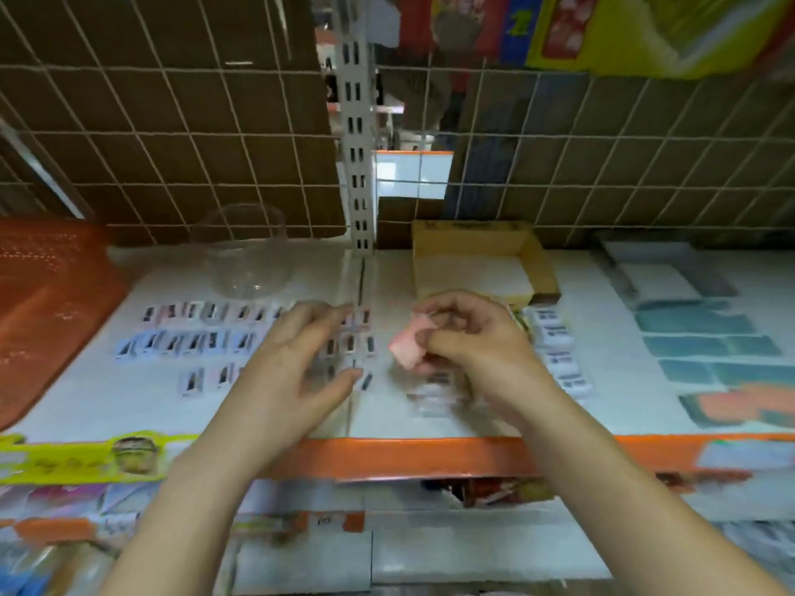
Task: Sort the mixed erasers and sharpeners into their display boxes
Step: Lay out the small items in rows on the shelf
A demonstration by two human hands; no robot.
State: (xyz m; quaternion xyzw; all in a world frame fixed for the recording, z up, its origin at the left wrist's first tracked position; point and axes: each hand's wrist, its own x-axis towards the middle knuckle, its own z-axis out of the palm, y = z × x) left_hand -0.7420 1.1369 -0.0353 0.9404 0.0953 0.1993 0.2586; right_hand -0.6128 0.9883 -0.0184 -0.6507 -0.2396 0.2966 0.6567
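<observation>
2 hands work over a white shelf with an orange front edge: the right hand pinches a pink eraser between curled fingers and thumb, lifted just above the shelf. The left hand hovers with fingers spread and relaxed, holding nothing, over rows of small sharpeners laid flat on the shelf. A row of white erasers lies just right of the right hand, a cardboard box stands behind it, and a clear plastic bowl sits behind the sharpeners; the picture is blurred.
</observation>
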